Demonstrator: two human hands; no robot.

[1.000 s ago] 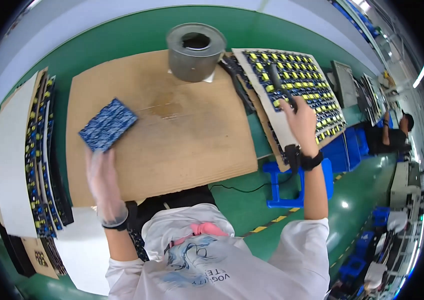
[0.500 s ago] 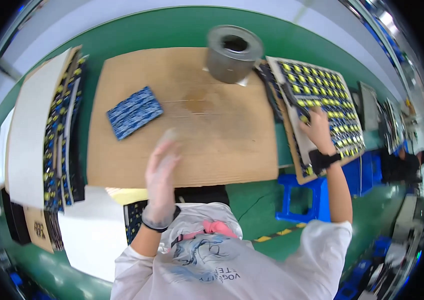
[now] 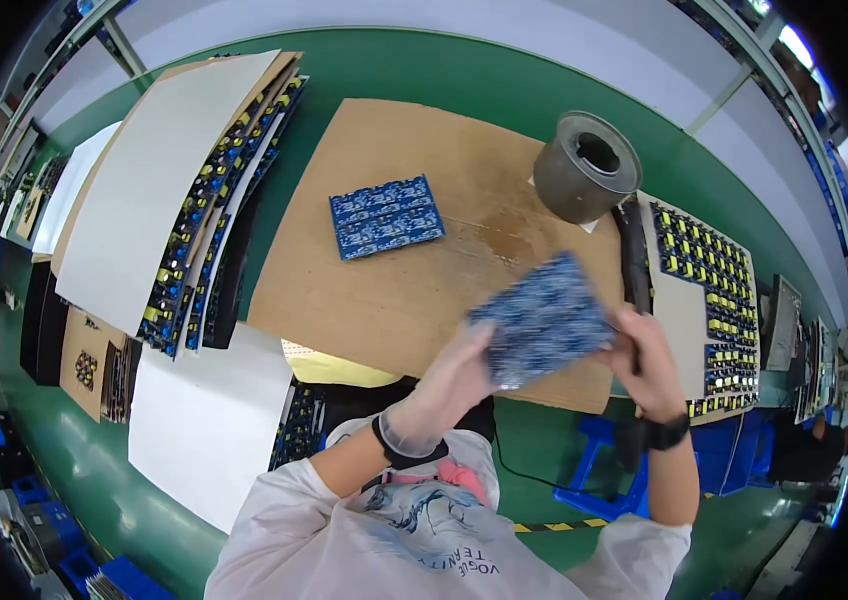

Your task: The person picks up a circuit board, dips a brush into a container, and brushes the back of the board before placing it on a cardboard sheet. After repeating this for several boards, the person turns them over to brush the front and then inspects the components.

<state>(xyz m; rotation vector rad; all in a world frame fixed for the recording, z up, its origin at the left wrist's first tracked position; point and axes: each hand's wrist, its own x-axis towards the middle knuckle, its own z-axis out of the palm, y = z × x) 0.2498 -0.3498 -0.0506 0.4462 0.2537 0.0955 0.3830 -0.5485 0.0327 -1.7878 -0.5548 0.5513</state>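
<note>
The left hand, in a translucent glove, is partly closed on the lower-left edge of a rectangular blue circuit-board panel. The right hand is bent inward, its thumb and curled fingers pinching the panel's right corner; whether it has hold of anything else cannot be told. The panel is tilted, blurred, and held above the near right part of a brown cardboard sheet, so any marking on its face is unreadable.

Clock directions run from this panel. At 10 o'clock, a second blue board panel lies flat on the cardboard, its pale printed pattern too small to read. Between 12 and 1, near the cardboard's far right corner, stands a round grey metal canister with a dark hole in its top. At 3 o'clock is a layer of boards with yellow components, with a bare beige patch on its near left side. The green table shows beyond the cardboard.

Between 9 and 10, a tall stack of boards is topped by a white sheet. Yellow paper sits between 8 and 9. At 7, the wearer's white shirt carries a blue drawing and dark lettering, upside down in this view. At 5, a blue stool stands on the green floor; farther off at 4 is a person in dark clothing.
</note>
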